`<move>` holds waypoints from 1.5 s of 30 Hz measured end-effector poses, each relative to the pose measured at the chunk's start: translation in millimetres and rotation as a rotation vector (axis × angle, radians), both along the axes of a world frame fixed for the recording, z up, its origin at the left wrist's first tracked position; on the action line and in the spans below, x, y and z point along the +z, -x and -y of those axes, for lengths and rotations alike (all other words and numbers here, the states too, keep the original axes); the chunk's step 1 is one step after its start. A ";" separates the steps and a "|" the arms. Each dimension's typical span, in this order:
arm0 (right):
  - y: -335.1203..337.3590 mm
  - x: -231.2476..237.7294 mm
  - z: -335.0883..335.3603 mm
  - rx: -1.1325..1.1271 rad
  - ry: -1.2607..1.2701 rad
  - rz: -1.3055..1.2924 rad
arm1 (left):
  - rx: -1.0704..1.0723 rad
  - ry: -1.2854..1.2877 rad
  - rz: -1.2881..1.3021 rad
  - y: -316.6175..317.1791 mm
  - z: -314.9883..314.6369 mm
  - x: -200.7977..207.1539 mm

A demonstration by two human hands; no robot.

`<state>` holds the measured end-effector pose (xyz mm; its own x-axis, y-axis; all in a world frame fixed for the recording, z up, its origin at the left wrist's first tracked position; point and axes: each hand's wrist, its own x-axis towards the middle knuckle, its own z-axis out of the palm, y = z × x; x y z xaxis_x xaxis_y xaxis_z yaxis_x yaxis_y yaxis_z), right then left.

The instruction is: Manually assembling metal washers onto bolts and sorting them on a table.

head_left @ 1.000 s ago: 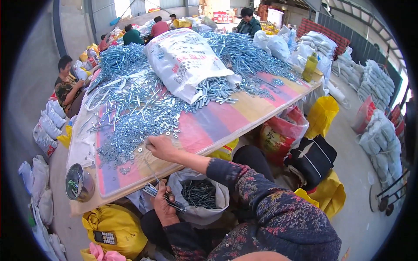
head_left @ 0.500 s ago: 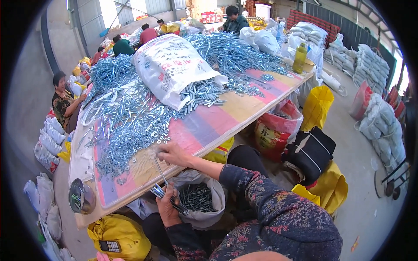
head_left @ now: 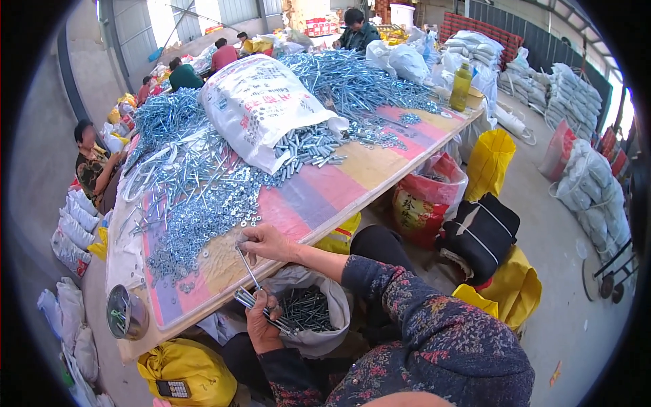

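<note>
"While the left hand (head_left: 262,325) sits low, forearm rising from below, what's in it?"

"Fingers curled round a bundle of metal rods (head_left: 245,296), just off the near edge of the worktop (head_left: 349,178), beside an open white sack (head_left: 341,315)."

"And the right hand (head_left: 270,242)?"

"Back uppermost, forearm slanting in from the right. Fingers bent narrow at the top of a single rod (head_left: 249,270), tilted, its lower end at the left hand. Can't tell whether they grip it."
</note>
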<state>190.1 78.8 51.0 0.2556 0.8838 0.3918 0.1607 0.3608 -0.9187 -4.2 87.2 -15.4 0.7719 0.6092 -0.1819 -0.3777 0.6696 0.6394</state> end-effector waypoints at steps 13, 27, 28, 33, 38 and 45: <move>4.0 14.6 17.1 -0.141 -0.071 0.468 | -0.155 0.169 0.097 -3.3 2.0 -3.5; 10.0 -6.5 71.8 -0.141 0.252 0.349 | 0.112 -0.007 -0.131 -11.6 0.5 -0.3; -9.6 -12.6 60.6 -0.254 0.222 0.311 | 0.133 0.000 -0.137 -10.4 0.0 -0.2; -66.8 -30.0 -15.4 -0.639 0.257 0.822 | 0.131 0.059 -0.081 -12.4 6.6 1.0; -78.6 -53.8 -47.6 -0.732 0.212 1.089 | 0.104 0.016 -0.102 -16.2 5.4 1.7; -50.4 -14.7 -2.5 -0.262 0.247 0.287 | 0.068 -0.031 -0.103 -14.6 6.0 4.1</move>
<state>240.5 81.3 36.4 0.3952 0.8795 0.2652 0.4776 0.0499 -0.8772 10.4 81.2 -11.3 0.7067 0.6663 -0.2379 -0.3531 0.6236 0.6974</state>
